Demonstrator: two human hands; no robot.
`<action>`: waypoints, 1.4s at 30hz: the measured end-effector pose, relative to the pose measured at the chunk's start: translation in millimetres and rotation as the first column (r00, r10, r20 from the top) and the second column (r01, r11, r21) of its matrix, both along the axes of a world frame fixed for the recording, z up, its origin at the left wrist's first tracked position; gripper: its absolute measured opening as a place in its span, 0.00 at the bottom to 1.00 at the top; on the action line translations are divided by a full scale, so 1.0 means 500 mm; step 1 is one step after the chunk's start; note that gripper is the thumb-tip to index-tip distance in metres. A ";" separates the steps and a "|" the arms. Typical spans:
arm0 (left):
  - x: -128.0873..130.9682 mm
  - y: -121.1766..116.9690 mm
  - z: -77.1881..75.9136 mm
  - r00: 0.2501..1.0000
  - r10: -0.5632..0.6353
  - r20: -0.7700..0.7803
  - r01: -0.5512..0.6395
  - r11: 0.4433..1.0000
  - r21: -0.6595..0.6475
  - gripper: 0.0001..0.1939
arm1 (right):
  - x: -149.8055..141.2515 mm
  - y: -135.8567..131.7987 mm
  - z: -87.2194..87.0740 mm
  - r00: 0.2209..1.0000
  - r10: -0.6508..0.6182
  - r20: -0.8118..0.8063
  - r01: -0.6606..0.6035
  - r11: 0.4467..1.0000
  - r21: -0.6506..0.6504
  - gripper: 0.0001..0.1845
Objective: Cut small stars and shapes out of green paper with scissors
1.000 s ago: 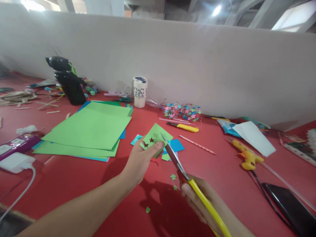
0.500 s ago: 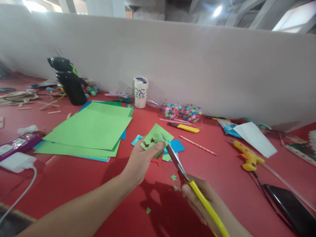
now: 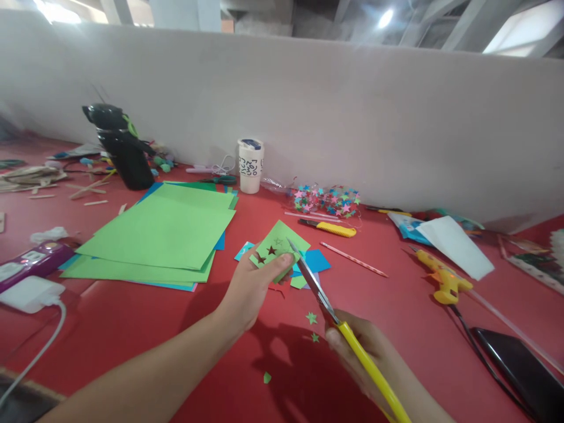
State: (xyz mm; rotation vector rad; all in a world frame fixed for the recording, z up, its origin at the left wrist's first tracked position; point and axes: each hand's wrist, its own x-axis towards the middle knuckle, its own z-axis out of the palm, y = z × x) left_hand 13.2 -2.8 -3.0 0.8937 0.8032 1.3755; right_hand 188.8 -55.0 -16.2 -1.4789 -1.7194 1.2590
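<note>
Between the thumb and fingers of my left hand is a piece of green paper. Star-shaped holes have been cut in it, and a star outline is drawn beside them. My right hand grips yellow-handled scissors, their tips over the paper close to the drawn star. The blades look nearly closed. Two small green paper stars lie on the red table below, with a green scrap nearer to me. Blue paper pieces and other coloured scraps sit partly hidden under the held paper.
Green paper sheets are stacked at left, near a black bottle and a purple power strip. Behind stand a white cup and star garlands. A yellow cutter, a pencil and a glue gun lie rightward.
The view has shifted very slightly. Both hands, the paper and the scissors keep nearly the same positions.
</note>
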 end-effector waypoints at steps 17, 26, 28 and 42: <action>-0.020 0.024 0.006 0.955 0.000 0.296 0.079 0.964 -0.255 0.05 | 0.022 0.017 -0.030 0.989 0.001 0.148 -0.016 0.995 0.097 0.22; -0.012 0.017 -0.006 0.862 -0.147 0.485 0.329 0.890 -0.315 0.03 | 0.017 0.020 -0.044 0.983 -0.029 0.179 -0.006 0.982 0.188 0.18; -0.012 0.016 -0.004 0.871 -0.094 0.483 0.283 0.898 -0.336 0.04 | 0.016 0.018 -0.044 0.982 -0.022 0.186 -0.014 0.982 0.190 0.18; -0.016 0.018 0.002 0.871 -0.154 0.466 0.281 0.935 -0.217 0.05 | 0.013 0.023 -0.028 0.971 -0.048 0.233 0.006 0.984 0.177 0.17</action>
